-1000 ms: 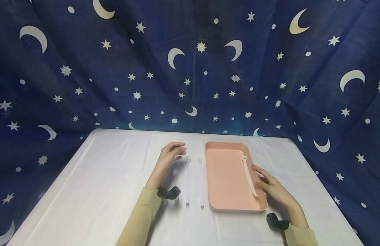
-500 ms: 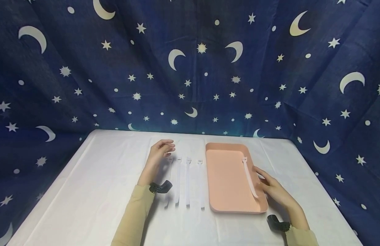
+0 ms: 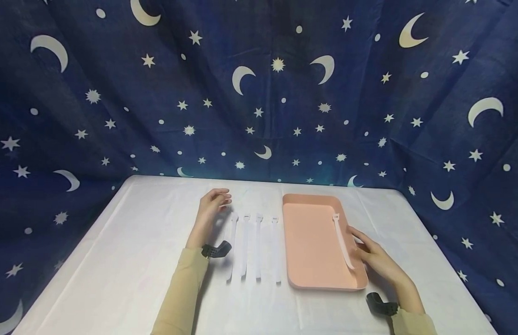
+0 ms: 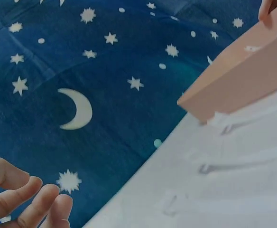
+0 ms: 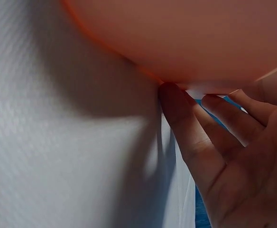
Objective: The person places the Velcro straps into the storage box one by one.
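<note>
My left hand [image 3: 210,211] hovers beside the far ends of several white cable straps [image 3: 259,246], fingers loosely bent and nothing between them. These thin straps, each with a slotted head at the far end, lie side by side on the table. To their right sits a shallow pink tray [image 3: 313,253], with one more white strap [image 3: 343,242] lying lengthwise along its right side. My right hand [image 3: 382,263] rests against the tray's right wall. In the right wrist view, its fairly straight fingers [image 5: 188,126] touch the tray's side [image 5: 190,42].
A white cloth [image 3: 116,260] covers the table. Behind it hangs a dark blue curtain [image 3: 217,56] patterned with moons and stars. Black wrist cameras, such as the left one [image 3: 217,250], jut from both wrists.
My left hand has moved left and slightly away from me, uncovering more of the straps on the table. The right hand has stayed against the tray, and the strap inside it lies as before.
</note>
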### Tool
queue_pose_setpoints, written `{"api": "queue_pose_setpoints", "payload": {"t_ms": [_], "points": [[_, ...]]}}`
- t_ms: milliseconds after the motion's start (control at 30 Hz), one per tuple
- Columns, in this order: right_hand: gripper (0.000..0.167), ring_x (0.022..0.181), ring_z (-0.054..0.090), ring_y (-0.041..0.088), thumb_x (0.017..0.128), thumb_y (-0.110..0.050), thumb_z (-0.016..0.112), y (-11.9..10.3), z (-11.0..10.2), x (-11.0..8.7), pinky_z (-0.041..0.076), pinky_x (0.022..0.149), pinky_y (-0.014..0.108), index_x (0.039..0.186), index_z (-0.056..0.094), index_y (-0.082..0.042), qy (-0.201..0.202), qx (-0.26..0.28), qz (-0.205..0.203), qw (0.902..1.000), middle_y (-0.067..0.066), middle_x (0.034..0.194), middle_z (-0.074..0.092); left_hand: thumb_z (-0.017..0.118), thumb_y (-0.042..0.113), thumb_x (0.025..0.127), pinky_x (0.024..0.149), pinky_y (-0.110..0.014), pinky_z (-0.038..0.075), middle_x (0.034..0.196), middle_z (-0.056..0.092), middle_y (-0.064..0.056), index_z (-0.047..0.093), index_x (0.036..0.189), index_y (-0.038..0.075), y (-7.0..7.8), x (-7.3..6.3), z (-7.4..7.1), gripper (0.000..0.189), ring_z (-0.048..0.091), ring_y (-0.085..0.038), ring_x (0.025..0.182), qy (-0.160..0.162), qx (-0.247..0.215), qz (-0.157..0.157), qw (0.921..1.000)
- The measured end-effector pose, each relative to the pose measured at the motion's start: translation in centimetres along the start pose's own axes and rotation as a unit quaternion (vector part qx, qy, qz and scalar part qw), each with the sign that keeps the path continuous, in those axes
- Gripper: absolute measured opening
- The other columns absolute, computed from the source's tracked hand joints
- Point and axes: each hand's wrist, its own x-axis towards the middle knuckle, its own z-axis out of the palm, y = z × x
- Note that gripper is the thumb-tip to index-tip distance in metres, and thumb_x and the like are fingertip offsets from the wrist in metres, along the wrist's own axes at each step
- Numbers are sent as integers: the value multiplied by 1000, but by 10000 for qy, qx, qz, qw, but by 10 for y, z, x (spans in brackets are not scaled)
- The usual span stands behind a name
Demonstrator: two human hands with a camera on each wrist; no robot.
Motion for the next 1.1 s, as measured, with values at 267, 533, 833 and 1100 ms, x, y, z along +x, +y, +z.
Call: {"api": "queue_pose_setpoints", "payload": {"t_ms": [267, 533, 833, 1100], "points": [[65, 137, 31, 52, 97, -19, 52, 0, -1, -1, 48, 97, 49, 153, 21, -10, -50, -6, -71, 10000, 25, 157, 19, 52, 10, 92, 90, -35, 51, 114, 66, -17, 61, 119, 4, -18, 11, -2, 30, 65, -31, 107, 341, 192, -114, 9992], [65, 137, 33, 51, 97, -18, 53, 1, -1, 0, 48, 97, 52, 153, 20, -11, -49, -1, -30, 10000, 24, 157, 19, 56, 14, 92, 75, -26, 52, 102, 66, -13, 65, 115, 7, -25, 16, -2, 26, 66, -24, 91, 576, 1047, 110, 9928], [65, 137, 32, 51, 97, -17, 53, 1, -2, 1, 47, 97, 52, 153, 21, -11, -47, -19, -36, 10000, 24, 157, 19, 56, 18, 93, 75, -25, 51, 110, 65, -16, 64, 117, 6, -27, 16, -3, 28, 66, -27, 97, 604, 1420, 181, 9879], [65, 137, 32, 52, 97, -18, 52, -1, -1, 1, 46, 98, 54, 153, 21, -10, -51, -33, -19, 10000, 25, 157, 19, 56, 17, 93, 80, -30, 54, 113, 66, -17, 63, 117, 6, -32, 18, -4, 27, 65, -28, 101, 593, 1656, 161, 9843]]}}
